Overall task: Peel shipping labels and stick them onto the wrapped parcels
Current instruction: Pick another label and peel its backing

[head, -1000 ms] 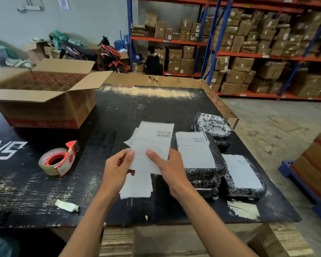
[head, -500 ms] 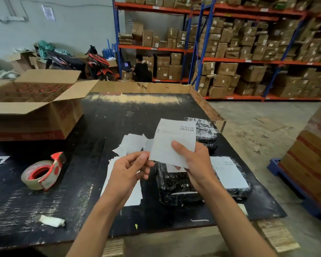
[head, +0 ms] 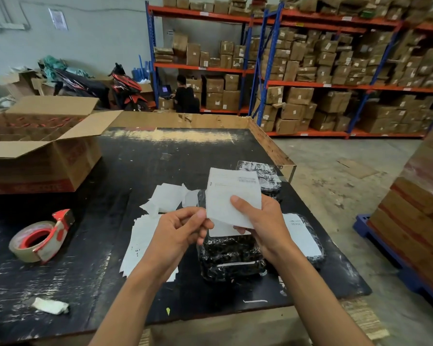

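My right hand (head: 261,221) holds a white shipping label (head: 231,196) upright above a stack of black wrapped parcels (head: 231,258). My left hand (head: 178,231) pinches the label's lower left corner at its edge. The top parcel of the stack shows a white label beneath my hands. Another labelled black parcel (head: 305,238) lies to the right, partly hidden by my right wrist. A further wrapped parcel (head: 263,173) lies behind the held label. Loose white backing papers (head: 165,198) and sheets (head: 141,243) lie on the black table (head: 140,158) to the left.
A tape dispenser with brown tape (head: 41,236) sits at the left. An open cardboard box (head: 39,143) stands at the back left. A crumpled paper scrap (head: 51,305) lies near the front edge. Stacked boxes on a blue pallet (head: 415,196) stand right of the table. Shelving fills the background.
Both hands carried the label rightward over the parcel stack and raised it. My left hand let go for a moment, then came back to pinch the lower left corner. The camera shifted right.
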Motion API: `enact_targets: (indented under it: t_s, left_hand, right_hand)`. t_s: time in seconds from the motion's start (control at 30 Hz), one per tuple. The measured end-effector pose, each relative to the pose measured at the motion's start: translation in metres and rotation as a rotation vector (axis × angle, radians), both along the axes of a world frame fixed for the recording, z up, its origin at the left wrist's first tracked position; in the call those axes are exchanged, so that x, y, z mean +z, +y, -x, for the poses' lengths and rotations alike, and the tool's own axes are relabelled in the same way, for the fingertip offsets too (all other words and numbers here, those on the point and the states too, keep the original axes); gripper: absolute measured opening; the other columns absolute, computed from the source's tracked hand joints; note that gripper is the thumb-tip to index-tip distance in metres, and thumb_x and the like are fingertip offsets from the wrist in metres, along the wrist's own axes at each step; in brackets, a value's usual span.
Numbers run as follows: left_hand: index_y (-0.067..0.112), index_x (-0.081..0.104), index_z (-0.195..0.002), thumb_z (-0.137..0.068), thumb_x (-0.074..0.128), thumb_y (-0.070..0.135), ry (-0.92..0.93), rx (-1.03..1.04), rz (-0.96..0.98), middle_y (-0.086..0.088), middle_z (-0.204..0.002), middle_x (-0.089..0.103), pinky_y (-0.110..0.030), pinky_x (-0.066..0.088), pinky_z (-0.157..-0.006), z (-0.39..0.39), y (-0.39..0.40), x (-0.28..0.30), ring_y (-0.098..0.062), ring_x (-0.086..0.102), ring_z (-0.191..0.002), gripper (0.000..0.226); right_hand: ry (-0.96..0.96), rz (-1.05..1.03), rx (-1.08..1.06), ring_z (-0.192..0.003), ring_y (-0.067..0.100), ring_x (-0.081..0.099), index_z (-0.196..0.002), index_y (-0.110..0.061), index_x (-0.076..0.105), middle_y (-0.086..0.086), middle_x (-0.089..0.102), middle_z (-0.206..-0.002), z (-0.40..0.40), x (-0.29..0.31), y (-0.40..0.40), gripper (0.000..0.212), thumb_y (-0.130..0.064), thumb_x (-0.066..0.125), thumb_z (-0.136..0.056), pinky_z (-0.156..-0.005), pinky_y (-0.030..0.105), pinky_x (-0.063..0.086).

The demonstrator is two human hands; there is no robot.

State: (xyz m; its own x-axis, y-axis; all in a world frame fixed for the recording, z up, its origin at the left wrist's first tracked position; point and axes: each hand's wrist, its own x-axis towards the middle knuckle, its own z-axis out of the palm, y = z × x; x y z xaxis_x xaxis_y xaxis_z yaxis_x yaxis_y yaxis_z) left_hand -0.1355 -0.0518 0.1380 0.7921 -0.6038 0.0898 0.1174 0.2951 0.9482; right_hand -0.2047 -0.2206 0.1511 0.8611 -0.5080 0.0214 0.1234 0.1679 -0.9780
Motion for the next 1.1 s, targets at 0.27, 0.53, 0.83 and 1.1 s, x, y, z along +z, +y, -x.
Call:
enact_targets:
  t_s: [0.27,0.53,0.83,1.1]
  left_hand:
    - [0.004,0.070,-0.086,-0.082,0.064,0.025,-0.071,0.004,0.037,-0.006,-0.070,0.066,-0.020,0.046,-0.054,0.013,-0.036,0.014,-0.013,0.050,-0.058,0.022]
    - [0.012,0.075,-0.079,-0.085,0.064,0.027,-0.181,0.003,0.000,-0.003,-0.065,0.062,-0.024,0.045,-0.056,0.030,-0.090,0.020,-0.015,0.049,-0.060,0.020]
    - [0.017,0.077,-0.078,-0.089,0.066,0.024,-0.367,0.018,-0.094,-0.002,-0.065,0.065,-0.025,0.047,-0.060,0.041,-0.135,0.025,-0.011,0.051,-0.058,0.017]
    - [0.007,0.065,-0.087,-0.094,0.058,0.021,-0.330,-0.027,-0.122,-0.002,-0.071,0.062,-0.024,0.048,-0.060,0.045,-0.168,0.019,-0.014,0.056,-0.067,0.017]
  right_hand:
    - [0.145,0.565,-0.147,-0.109,0.009,0.055,-0.136,-0.040,0.050,-0.012,0.050,-0.124,0.019,0.007,-0.032,0.056,-0.046,0.073,-0.085,-0.081,0.022,0.046]
    - [-0.085,0.606,0.124,-0.078,0.024,0.073,-0.100,-0.015,0.077,0.007,0.077,-0.084,0.054,0.037,-0.068,0.032,-0.024,0.087,-0.072,-0.075,0.040,0.060]
    - [-0.090,0.606,0.128,-0.075,0.018,0.077,-0.095,-0.012,0.081,0.002,0.080,-0.081,0.068,0.032,-0.116,0.013,-0.016,0.081,-0.083,-0.067,0.025,0.058]
    - [-0.033,0.340,0.044,-0.062,0.020,0.071,-0.082,-0.005,0.074,0.014,0.074,-0.071,0.071,0.026,-0.147,0.012,-0.004,0.068,-0.092,-0.061,0.028,0.059]
